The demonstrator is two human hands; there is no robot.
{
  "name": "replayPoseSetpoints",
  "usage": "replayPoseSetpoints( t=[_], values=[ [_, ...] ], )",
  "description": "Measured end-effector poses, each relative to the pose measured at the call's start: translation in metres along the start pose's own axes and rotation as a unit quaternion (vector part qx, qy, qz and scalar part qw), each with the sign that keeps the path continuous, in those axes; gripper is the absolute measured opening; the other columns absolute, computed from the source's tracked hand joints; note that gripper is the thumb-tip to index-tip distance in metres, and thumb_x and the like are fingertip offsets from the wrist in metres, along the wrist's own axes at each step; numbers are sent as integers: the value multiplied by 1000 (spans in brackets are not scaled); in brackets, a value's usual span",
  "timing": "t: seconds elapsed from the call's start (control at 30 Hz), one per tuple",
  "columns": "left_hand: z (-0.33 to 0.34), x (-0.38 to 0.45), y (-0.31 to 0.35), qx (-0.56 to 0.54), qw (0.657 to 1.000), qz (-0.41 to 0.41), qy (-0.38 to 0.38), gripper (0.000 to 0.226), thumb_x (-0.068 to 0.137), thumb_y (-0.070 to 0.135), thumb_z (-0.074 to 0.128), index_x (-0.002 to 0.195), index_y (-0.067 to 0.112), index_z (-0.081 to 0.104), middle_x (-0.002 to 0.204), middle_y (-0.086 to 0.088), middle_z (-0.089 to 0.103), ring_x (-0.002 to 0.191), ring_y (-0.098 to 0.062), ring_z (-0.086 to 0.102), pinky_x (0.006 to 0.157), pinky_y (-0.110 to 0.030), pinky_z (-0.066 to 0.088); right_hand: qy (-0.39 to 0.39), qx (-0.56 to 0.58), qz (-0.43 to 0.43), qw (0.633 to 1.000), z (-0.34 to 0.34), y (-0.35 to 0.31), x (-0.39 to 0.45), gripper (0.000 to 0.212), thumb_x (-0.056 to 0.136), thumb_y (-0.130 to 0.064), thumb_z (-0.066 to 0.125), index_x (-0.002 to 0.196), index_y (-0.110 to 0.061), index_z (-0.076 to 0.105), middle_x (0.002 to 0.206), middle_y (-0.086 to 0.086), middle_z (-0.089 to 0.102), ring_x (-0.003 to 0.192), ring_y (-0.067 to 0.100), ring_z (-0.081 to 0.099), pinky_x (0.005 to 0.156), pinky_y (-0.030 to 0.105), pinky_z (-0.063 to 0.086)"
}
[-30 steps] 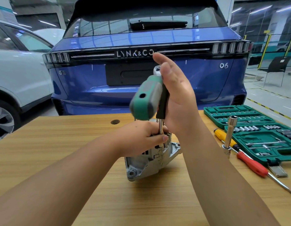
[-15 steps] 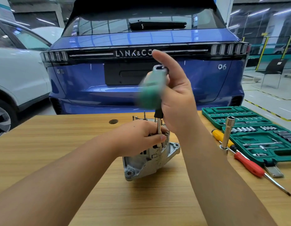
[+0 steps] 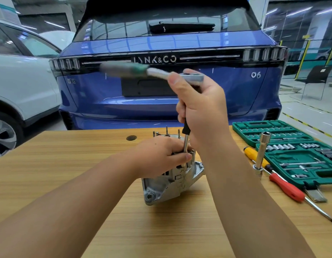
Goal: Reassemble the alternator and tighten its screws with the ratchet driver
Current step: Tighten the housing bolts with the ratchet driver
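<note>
Two hands at work: the left hand (image 3: 161, 157) and the right hand (image 3: 202, 108). One alternator (image 3: 172, 181), one ratchet (image 3: 152, 71). Two screwdrivers, a red one (image 3: 287, 189) and a yellow one (image 3: 254, 155). One tall socket (image 3: 261, 153) standing upright. One green case (image 3: 291, 151), open in two halves. Two cars behind: one blue (image 3: 170, 94), one white (image 3: 22, 81). One table (image 3: 68, 155).

Wooden table (image 3: 72, 175): alternator (image 3: 172, 181), green socket case (image 3: 295, 153), red screwdriver (image 3: 289, 189), yellow screwdriver (image 3: 254, 155), upright socket extension (image 3: 261, 153).
</note>
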State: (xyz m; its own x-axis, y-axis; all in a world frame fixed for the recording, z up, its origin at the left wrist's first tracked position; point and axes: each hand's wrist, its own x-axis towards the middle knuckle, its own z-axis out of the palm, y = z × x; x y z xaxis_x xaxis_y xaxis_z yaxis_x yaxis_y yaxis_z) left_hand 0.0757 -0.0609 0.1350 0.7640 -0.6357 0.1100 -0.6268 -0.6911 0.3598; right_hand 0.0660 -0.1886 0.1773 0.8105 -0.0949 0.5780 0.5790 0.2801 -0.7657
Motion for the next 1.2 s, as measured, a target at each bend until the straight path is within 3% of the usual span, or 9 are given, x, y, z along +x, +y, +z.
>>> replayPoseSetpoints(
  t=[0.1, 0.17, 0.23, 0.37, 0.53, 0.63, 0.87, 1.1, 1.2],
  values=[
    [-1, 0, -1, 3, 1000, 2, -5, 28, 103, 48, 46, 77, 54, 55, 91, 17, 66, 76, 3, 57, 62, -24, 42, -9, 20, 67, 997, -10, -2, 5, 17, 95, -27, 67, 85, -16, 60, 63, -4, 51, 50, 10, 41, 48, 26, 36],
    [-4, -1, 0, -2, 1000, -2, -3, 31, 103, 48, 47, 77, 66, 53, 102, 19, 68, 78, 5, 58, 66, -25, 45, -79, 100, 89, 988, -11, -4, 6, 12, 97, -18, 62, 109, -19, 62, 76, -2, 63, 56, 10, 47, 52, 25, 40],
    [-5, -2, 1, -11, 1000, -9, 0, 32, 102, 48, 49, 77, 66, 53, 88, 28, 65, 77, 9, 58, 65, -22, 42, -110, 87, 25, 990, -8, 0, 5, 34, 97, -6, 58, 124, -27, 57, 88, 1, 68, 60, 13, 51, 55, 27, 42],
    [-5, -3, 6, 0, 1000, -5, 6, 43, 103, 45, 48, 73, 76, 48, 78, 42, 56, 72, 15, 54, 55, -10, 36, -111, 0, -86, 990, 1, 7, 1, 46, 92, 0, 55, 120, -37, 60, 82, 3, 59, 60, 17, 46, 48, 30, 41],
    [-5, -3, 7, -12, 1000, -5, 7, 46, 104, 41, 50, 72, 74, 49, 75, 44, 54, 71, 18, 52, 60, -3, 34, -163, 140, -17, 977, -5, 9, 3, 40, 92, -19, 37, 119, -25, 65, 79, 4, 61, 59, 21, 46, 47, 30, 36],
    [-4, -3, 5, -16, 1000, -15, 7, 34, 104, 41, 50, 74, 56, 56, 76, 44, 54, 73, 18, 52, 61, -2, 34, -154, 115, -23, 981, -6, 8, 4, 32, 96, -36, 45, 119, -25, 64, 77, 0, 60, 58, 19, 48, 46, 29, 38],
    [-2, -6, 13, -69, 997, 4, 25, 20, 104, 24, 53, 92, 16, 67, 74, 13, 57, 67, 18, 53, 63, -1, 38, -139, 83, 2, 987, -2, 2, -2, 24, 97, -35, 53, 111, -21, 65, 67, -4, 59, 52, 14, 50, 45, 26, 41],
    [-2, 0, 3, -2, 1000, -24, -12, 25, 103, 47, 48, 85, 36, 61, 80, 9, 62, 68, 1, 55, 57, -19, 43, 53, -35, -14, 998, -2, 1, 3, 23, 90, -25, 73, 76, -9, 64, 58, 4, 41, 49, 20, 33, 46, 31, 29],
    [-2, 1, 1, -6, 1000, -15, -14, 23, 102, 48, 48, 88, 38, 63, 99, 11, 68, 82, -5, 61, 76, -38, 54, -48, 94, 82, 991, -17, -3, 8, 13, 92, -24, 68, 95, -12, 63, 60, -3, 47, 49, 12, 40, 49, 26, 33]
  ],
)
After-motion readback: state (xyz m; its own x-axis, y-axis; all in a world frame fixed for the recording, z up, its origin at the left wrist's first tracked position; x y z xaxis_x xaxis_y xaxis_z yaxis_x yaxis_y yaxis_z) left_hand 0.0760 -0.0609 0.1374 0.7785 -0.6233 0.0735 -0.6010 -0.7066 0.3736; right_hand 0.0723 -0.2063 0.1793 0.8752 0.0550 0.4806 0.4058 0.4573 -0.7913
